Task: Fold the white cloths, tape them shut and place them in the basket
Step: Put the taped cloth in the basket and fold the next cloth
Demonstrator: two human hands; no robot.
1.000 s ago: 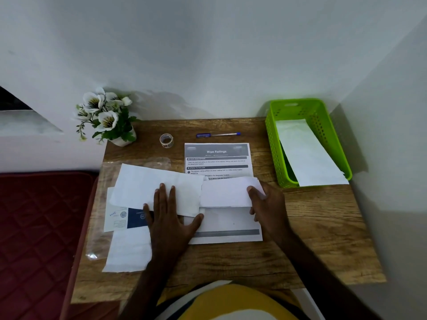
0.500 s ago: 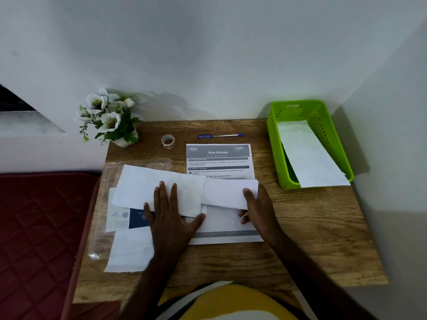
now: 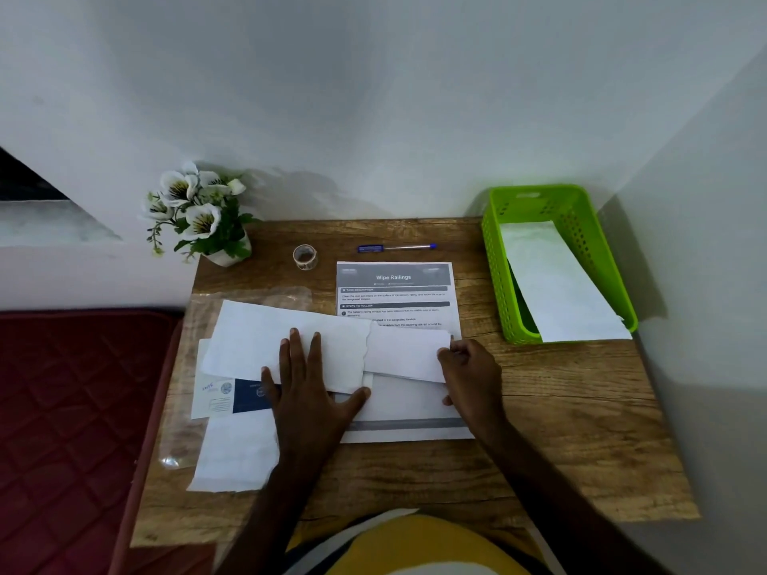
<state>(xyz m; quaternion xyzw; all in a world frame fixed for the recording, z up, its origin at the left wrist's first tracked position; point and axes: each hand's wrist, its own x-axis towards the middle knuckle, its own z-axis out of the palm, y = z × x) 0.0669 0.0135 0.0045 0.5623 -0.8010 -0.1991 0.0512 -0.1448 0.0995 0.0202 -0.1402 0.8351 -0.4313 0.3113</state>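
Against the white wall, your wooden table (image 3: 581, 429) carries the white cloth (image 3: 290, 346). Your left hand (image 3: 309, 392) presses it flat, fingers spread; your right hand (image 3: 471, 375) pinches its folded end. Another cloth (image 3: 556, 280) lies in the green basket (image 3: 498, 259).

Bare forearms, no sleeves, yellow top (image 3: 419, 545) with white and dark stripes
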